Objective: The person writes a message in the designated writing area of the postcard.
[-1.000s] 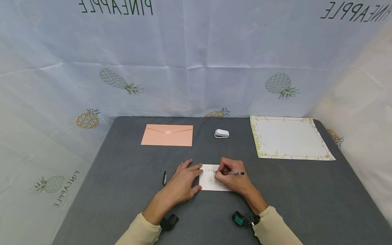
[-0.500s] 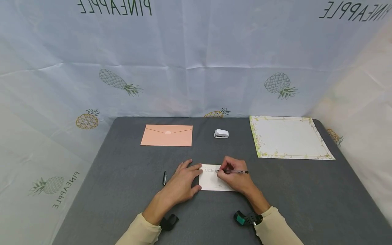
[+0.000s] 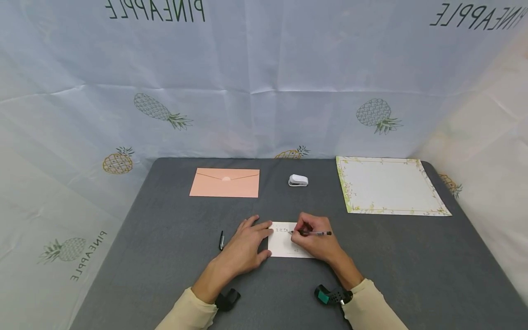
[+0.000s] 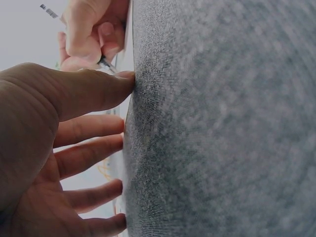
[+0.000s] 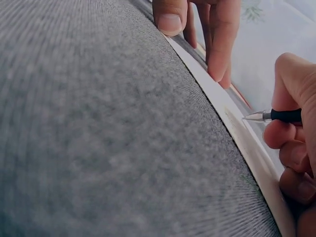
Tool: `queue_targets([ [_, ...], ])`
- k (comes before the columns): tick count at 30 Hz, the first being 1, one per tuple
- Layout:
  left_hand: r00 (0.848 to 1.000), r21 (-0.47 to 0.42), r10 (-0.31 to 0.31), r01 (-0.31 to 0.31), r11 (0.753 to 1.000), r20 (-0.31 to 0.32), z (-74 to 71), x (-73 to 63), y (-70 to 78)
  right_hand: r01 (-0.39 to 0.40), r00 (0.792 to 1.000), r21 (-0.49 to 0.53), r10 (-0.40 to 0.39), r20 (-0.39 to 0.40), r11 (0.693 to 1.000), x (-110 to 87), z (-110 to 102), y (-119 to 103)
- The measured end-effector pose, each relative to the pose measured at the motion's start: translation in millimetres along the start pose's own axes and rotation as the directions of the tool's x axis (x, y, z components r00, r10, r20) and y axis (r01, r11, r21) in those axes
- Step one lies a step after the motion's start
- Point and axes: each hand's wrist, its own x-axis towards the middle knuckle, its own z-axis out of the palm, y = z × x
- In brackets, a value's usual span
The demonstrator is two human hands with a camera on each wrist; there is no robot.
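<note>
A small white card [image 3: 282, 247] lies on the grey table, with a short line of handwriting near its top edge. My right hand [image 3: 317, 236] pinches a pen [image 3: 317, 233] between thumb and fingers, its tip at the end of that line. In the right wrist view the pen's metal tip [image 5: 256, 116] is close to the card's surface. My left hand [image 3: 245, 245] lies with fingers spread, its thumb and fingertips on the card's left edge. Left of that hand is a black pen cap [image 3: 222, 240]. The card's right part is hidden under my right hand.
A peach envelope [image 3: 224, 183] lies at the back left of the table [image 3: 165, 256]. Beside it, at the back middle, is a small white stapler [image 3: 298, 180]. A large sheet with a floral border [image 3: 387, 185] lies at the back right. A pineapple-print curtain [image 3: 264, 68] hangs behind.
My right hand with the pen has moved slightly right, then a little back left, and the handwriting has grown longer. My left hand has stayed in place.
</note>
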Motion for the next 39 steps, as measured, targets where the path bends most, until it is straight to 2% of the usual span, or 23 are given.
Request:
queue_targets([
  [6,1.000,-0.001,-0.004,0.004,1.000,0.004,0.1,0.1,0.3,-0.007,0.999,0.017,0.008,-0.039,1.000,-0.3,0,0],
  [12,1.000,-0.005,-0.008,0.008,1.000,0.006,-0.4,-0.8,0.7,-0.011,0.999,0.050,0.014,-0.044,0.999,1.4,4,-7],
  [20,1.000,-0.014,0.008,-0.008,1.000,-0.011,0.2,-0.8,-0.9,-0.065,0.998,0.127,0.061,0.032,0.990,2.4,16,-19],
  [25,0.999,-0.024,0.024,-0.025,0.999,-0.026,-0.1,-1.1,-1.0,-0.079,0.996,0.101,0.075,0.046,0.992,1.5,18,-19],
  [39,1.000,-0.024,0.021,-0.022,0.999,-0.020,0.0,0.0,-1.4,-0.042,0.997,0.056,0.038,0.067,0.998,2.0,19,-18],
])
